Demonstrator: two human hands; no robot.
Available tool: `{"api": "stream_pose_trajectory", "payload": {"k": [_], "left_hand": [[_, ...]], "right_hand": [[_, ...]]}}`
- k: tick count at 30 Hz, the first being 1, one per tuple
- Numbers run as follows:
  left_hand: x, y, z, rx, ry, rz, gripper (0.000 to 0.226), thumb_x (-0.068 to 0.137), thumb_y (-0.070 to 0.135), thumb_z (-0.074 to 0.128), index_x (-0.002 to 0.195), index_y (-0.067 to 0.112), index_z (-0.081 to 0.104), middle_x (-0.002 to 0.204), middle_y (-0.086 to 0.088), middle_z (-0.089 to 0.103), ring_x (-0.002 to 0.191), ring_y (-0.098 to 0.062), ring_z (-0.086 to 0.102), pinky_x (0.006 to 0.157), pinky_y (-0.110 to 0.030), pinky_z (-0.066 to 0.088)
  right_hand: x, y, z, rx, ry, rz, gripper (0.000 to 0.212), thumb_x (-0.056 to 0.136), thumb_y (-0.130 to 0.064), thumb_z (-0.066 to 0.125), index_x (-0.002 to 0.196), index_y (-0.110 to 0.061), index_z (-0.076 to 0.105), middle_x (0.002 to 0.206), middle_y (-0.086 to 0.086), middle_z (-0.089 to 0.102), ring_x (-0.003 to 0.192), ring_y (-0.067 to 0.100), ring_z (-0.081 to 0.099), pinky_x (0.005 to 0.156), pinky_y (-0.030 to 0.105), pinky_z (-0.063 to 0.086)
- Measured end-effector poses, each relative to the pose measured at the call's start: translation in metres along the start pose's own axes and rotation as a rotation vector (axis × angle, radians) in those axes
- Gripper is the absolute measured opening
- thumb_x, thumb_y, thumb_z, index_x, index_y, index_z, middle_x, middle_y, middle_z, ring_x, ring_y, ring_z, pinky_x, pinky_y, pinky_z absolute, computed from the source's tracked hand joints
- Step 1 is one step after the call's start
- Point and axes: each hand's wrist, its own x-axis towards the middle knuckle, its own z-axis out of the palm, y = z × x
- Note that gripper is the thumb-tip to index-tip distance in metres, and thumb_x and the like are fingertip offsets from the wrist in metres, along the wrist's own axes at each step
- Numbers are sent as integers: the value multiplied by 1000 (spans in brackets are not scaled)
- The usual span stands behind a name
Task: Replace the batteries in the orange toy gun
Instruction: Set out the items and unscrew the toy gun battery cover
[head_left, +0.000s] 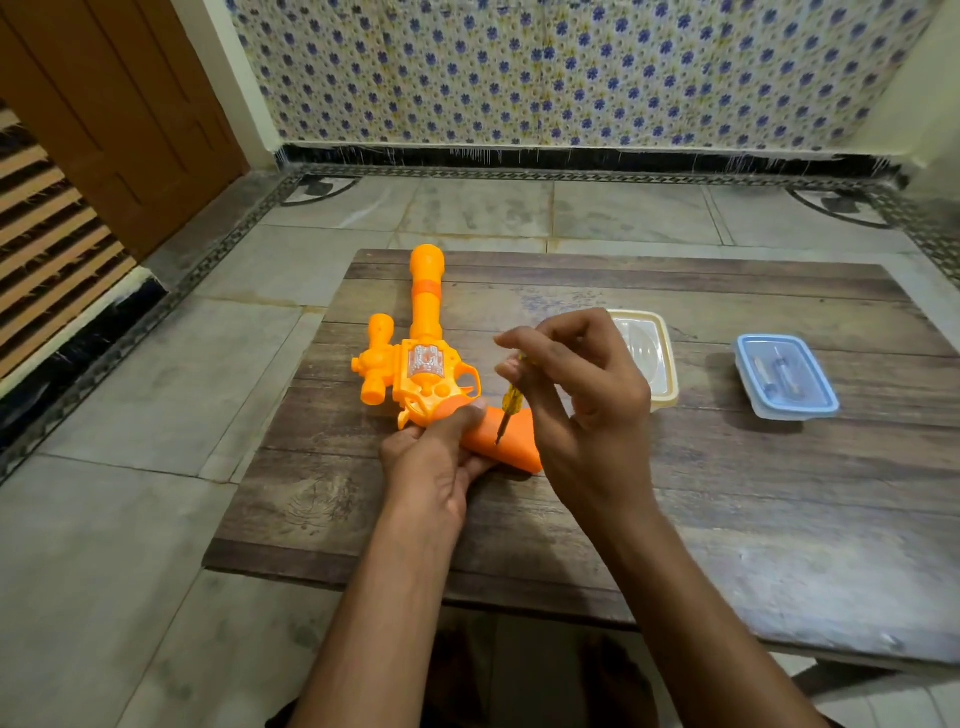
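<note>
The orange toy gun (422, 364) lies flat on the low wooden table (675, 519), barrel pointing away from me and grip toward me. My left hand (434, 457) holds the grip from its near side, thumb pressed on top. My right hand (582, 395) pinches a small yellow-handled screwdriver (510, 402), held nearly upright. Its dark tip touches the darker orange grip panel (511, 444).
A clear box with a cream rim (662, 358) sits just behind my right hand. Farther right stands a shut blue-lidded box (787, 376) with small items inside. The table rests on a tiled floor; a wooden door is at far left.
</note>
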Motion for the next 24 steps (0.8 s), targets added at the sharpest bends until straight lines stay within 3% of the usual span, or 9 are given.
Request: {"api": "stream_pose_trajectory", "payload": {"k": [5, 9, 16, 19, 24], "left_hand": [[1, 0, 0, 3, 0, 2, 27, 83, -10, 73, 101, 7, 64, 106, -20, 71, 103, -37, 69, 64, -52, 62], [4, -1, -1, 0, -16, 0, 27, 83, -9, 73, 105, 6, 65, 105, -20, 73, 100, -36, 71, 61, -50, 63], [3, -1, -1, 5, -17, -5, 28, 83, -9, 74, 105, 6, 65, 102, -18, 72, 96, -34, 71, 60, -48, 63], [4, -1, -3, 7, -11, -4, 37, 83, -7, 74, 116, 3, 64, 109, -21, 71, 100, -35, 70, 61, -49, 64], [5, -1, -2, -3, -20, -8, 24, 84, -9, 71, 99, 8, 65, 101, -19, 72, 98, -36, 71, 61, -51, 63]], "right_hand": [[-1, 2, -2, 60, -33, -1, 34, 92, 17, 60, 120, 1, 72, 106, 10, 73, 100, 18, 72, 84, 40, 59], [-3, -1, 1, 32, -7, -12, 18, 94, -2, 69, 110, -1, 76, 102, 11, 68, 94, 19, 71, 78, 38, 57], [-3, -2, -1, 64, -7, 14, 22, 95, 7, 61, 112, 1, 74, 106, 8, 75, 101, 18, 73, 84, 40, 59], [-4, -2, 0, 32, -2, 2, 16, 92, -1, 72, 108, -1, 76, 102, 11, 66, 94, 17, 70, 79, 37, 57], [-3, -1, 3, 52, -11, -28, 33, 89, 10, 69, 120, -1, 73, 96, 13, 66, 91, 20, 70, 77, 36, 57]]}}
